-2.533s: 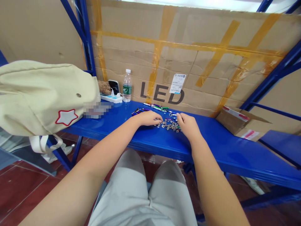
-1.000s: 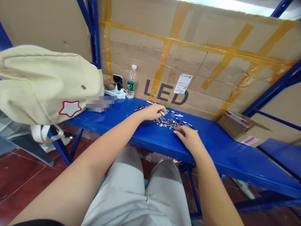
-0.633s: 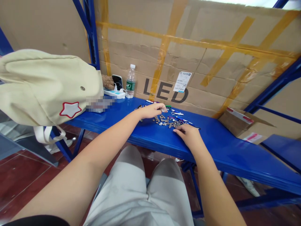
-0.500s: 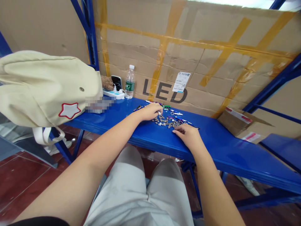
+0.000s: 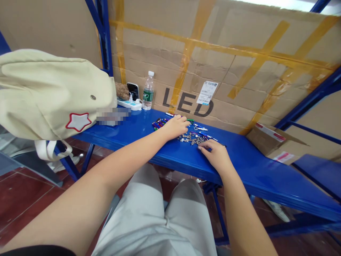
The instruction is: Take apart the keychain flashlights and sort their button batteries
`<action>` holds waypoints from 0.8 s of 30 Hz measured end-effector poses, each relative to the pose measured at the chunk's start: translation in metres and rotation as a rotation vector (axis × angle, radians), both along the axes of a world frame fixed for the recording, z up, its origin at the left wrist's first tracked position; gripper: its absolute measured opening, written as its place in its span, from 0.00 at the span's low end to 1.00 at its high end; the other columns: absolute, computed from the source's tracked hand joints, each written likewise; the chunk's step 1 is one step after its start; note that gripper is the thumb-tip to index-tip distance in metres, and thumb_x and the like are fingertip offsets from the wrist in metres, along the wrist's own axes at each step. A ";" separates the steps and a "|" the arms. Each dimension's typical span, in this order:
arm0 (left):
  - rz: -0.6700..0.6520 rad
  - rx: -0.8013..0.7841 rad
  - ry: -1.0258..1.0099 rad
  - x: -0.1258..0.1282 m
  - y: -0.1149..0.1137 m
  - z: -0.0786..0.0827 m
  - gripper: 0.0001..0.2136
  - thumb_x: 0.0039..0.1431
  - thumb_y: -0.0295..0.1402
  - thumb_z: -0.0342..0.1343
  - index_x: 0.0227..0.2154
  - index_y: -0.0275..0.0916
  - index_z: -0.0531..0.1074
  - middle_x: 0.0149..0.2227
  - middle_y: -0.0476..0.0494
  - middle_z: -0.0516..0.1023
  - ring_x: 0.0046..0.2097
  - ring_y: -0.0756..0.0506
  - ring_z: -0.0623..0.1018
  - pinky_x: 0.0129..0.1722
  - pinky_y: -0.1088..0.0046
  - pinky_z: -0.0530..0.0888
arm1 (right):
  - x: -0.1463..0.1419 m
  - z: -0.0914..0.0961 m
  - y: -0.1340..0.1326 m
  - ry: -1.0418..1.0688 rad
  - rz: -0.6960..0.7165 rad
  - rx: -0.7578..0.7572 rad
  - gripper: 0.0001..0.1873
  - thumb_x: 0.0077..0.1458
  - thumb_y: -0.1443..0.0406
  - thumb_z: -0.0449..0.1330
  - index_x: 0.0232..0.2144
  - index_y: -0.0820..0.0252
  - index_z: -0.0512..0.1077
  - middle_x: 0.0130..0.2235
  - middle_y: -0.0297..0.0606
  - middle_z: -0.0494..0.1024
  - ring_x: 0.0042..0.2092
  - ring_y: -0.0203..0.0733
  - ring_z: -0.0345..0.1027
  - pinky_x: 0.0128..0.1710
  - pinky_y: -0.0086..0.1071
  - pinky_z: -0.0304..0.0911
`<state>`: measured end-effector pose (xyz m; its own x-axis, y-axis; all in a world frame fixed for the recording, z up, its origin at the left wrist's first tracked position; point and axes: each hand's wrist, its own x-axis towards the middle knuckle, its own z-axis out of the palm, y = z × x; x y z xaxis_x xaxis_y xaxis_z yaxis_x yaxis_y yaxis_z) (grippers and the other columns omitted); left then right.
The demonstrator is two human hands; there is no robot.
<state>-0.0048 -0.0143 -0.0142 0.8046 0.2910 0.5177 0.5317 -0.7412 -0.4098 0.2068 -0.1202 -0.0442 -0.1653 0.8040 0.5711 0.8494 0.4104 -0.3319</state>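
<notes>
A heap of small round metal pieces (image 5: 192, 139) lies on the blue shelf (image 5: 255, 170). Beside it lie several small coloured pen-like sticks (image 5: 160, 123) and more of them (image 5: 200, 128) behind the heap. My left hand (image 5: 176, 127) rests palm down at the left edge of the heap, fingers curled over the pieces. My right hand (image 5: 215, 152) lies at the heap's near right edge, fingers together touching the pieces. What either hand holds is hidden.
A cream bag with a star patch (image 5: 50, 96) sits at the shelf's left end. A water bottle (image 5: 148, 91), power strip (image 5: 130, 104) and phone (image 5: 133, 90) stand at the back. A taped cardboard wall marked LED (image 5: 234, 71) and a small carton (image 5: 277, 144) lie behind.
My left hand drew back slightly from the sticks onto the left edge of the heap. My right hand shifted a little forward into the pieces. The view moved slightly.
</notes>
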 end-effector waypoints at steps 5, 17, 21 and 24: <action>0.012 -0.007 0.011 0.001 0.002 -0.003 0.08 0.61 0.24 0.52 0.32 0.37 0.77 0.41 0.38 0.78 0.47 0.40 0.70 0.42 0.64 0.62 | -0.003 -0.001 0.000 -0.023 -0.061 0.034 0.07 0.53 0.62 0.59 0.31 0.57 0.77 0.33 0.41 0.80 0.33 0.45 0.71 0.37 0.40 0.66; 0.102 -0.082 -0.059 -0.002 0.006 0.001 0.07 0.60 0.24 0.53 0.32 0.35 0.77 0.35 0.38 0.79 0.44 0.41 0.74 0.41 0.65 0.65 | -0.059 0.026 0.054 -0.109 -0.036 0.004 0.09 0.52 0.59 0.63 0.31 0.59 0.75 0.35 0.43 0.79 0.39 0.48 0.71 0.43 0.41 0.64; 0.119 -0.116 -0.149 -0.004 0.006 0.003 0.09 0.62 0.26 0.51 0.40 0.35 0.75 0.40 0.38 0.79 0.45 0.41 0.74 0.43 0.65 0.66 | -0.062 0.025 0.072 -0.081 -0.016 -0.097 0.12 0.58 0.58 0.61 0.33 0.62 0.73 0.34 0.36 0.77 0.35 0.38 0.71 0.39 0.37 0.67; 0.142 -0.137 -0.267 -0.006 0.006 0.005 0.16 0.63 0.26 0.48 0.52 0.36 0.69 0.48 0.38 0.76 0.49 0.42 0.73 0.45 0.66 0.67 | -0.054 0.025 0.074 -0.023 -0.023 -0.132 0.13 0.61 0.58 0.58 0.38 0.63 0.73 0.38 0.36 0.76 0.37 0.37 0.71 0.39 0.37 0.69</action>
